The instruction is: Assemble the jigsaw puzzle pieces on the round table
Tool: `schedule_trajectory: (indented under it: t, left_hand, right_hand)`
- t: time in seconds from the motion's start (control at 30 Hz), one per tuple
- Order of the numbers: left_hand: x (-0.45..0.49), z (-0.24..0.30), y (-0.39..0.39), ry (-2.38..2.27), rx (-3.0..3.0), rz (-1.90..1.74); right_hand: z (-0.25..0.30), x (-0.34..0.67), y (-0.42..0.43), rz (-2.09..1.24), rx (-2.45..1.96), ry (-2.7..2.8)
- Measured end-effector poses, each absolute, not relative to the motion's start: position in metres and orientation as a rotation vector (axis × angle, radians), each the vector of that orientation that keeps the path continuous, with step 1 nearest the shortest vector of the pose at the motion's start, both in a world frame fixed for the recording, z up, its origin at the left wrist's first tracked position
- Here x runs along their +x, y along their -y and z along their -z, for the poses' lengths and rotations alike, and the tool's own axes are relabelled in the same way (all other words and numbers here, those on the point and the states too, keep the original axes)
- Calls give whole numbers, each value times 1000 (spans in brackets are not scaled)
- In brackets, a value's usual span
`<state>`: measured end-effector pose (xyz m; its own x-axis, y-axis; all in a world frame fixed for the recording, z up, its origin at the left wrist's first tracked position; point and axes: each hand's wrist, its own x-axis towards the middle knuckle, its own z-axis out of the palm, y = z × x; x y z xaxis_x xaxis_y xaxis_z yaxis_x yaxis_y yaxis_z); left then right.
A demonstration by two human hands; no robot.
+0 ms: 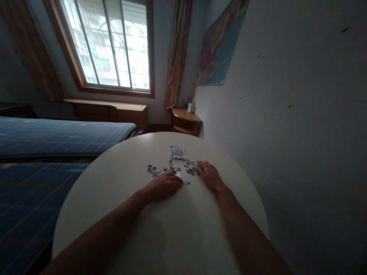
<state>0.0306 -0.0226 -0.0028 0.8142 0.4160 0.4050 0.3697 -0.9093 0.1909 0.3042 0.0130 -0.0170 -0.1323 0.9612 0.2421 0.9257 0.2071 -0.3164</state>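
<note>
Teal puzzle section (pixel 187 183) noted just off the fingertips of the left hand (pixel 166 186), on the side facing the right hand (pixel 210 176); it is laid flat on the bench (pixel 109 191), and whether it is touched cannot be told. The left hand is rested palm down with its fingers bent and close together; whether anything is pinched beneath cannot be told. The right hand is set with fingertips at the near edge of the right-hand heap (pixel 192 170); whether its thumb and fingers are parted or closed on a piece is not shown. Further loose pieces (pixel 153 170) are scattered beyond the left hand; a printed picture sheet (pixel 176 152) is placed farther out, beyond and between both hands.

Handling, as judged: the pieces are expected to be light and stiff, probably card; the pale bench top looks smooth, so sliding under a light push is likely; thin tabs could be bent or frayed if forced. Hold is best taken at opposite outer edges, between thumb and forefinger; any joined section should be supported across its seam, as it could be parted if lifted by one end.
</note>
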Motion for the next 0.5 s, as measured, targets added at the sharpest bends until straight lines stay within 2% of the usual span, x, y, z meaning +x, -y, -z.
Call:
schedule_trajectory:
  t: [0.5]
  left_hand:
    - [31, 7, 21, -626, 2862, -683]
  right_hand:
    - [10, 269, -8, -101, -1684, 2310]
